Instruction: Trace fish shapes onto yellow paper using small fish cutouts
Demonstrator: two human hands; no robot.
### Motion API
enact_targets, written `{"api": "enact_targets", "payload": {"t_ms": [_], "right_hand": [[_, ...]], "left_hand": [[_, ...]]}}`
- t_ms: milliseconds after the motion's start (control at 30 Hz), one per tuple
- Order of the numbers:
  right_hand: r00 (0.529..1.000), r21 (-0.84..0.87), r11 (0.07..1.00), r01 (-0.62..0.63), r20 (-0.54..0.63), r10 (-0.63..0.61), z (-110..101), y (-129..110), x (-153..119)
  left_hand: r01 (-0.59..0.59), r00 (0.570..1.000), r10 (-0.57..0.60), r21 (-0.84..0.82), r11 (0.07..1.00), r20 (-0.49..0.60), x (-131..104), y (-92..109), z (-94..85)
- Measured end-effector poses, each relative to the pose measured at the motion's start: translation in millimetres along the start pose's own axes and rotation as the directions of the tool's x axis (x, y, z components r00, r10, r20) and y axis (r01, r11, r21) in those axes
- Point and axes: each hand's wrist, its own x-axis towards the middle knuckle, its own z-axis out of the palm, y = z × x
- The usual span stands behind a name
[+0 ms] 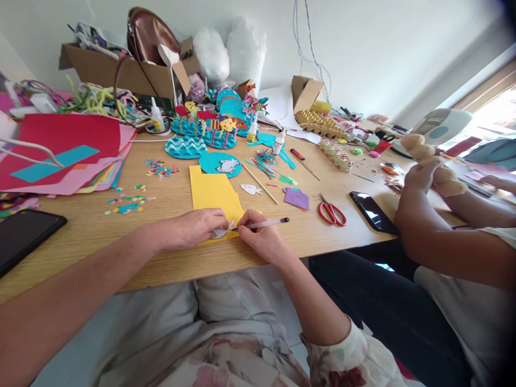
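Observation:
A sheet of yellow paper (pixel 215 189) lies near the table's front edge. On its lower part is a small white paper cutout (pixel 220 233), partly covered by my left hand (pixel 201 226), whose fingers are closed together and hold it down. My right hand (pixel 260 236) grips a pen (pixel 271 222) with a clear barrel and dark cap end; its tip touches down at the cutout's right edge. Beyond the yellow sheet, another white cutout rests on a blue paper disc (pixel 207 165). To the right lie a white paper fish (pixel 250 189) and a thin wooden stick (pixel 262 185).
Red-handled scissors (pixel 332 213), a phone (pixel 373 212) and purple paper (pixel 296 198) are on the right. Paper confetti (pixel 129 203) and coloured sheets (pixel 72 145) are on the left. Glue bottles (pixel 278 142) and blue fish decorations stand behind. A co-worker's hands (pixel 419 174) hold a beige lumpy piece.

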Motion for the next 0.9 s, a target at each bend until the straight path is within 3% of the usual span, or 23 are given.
{"api": "enact_targets", "payload": {"t_ms": [900], "right_hand": [[0.992,0.043,0.992,-0.122,-0.002,0.123,-12.3,0.2,-8.7]], "left_hand": [[-0.012,0.994,0.006,0.054,0.998,0.11,3.2,-3.0,-2.3]]}}
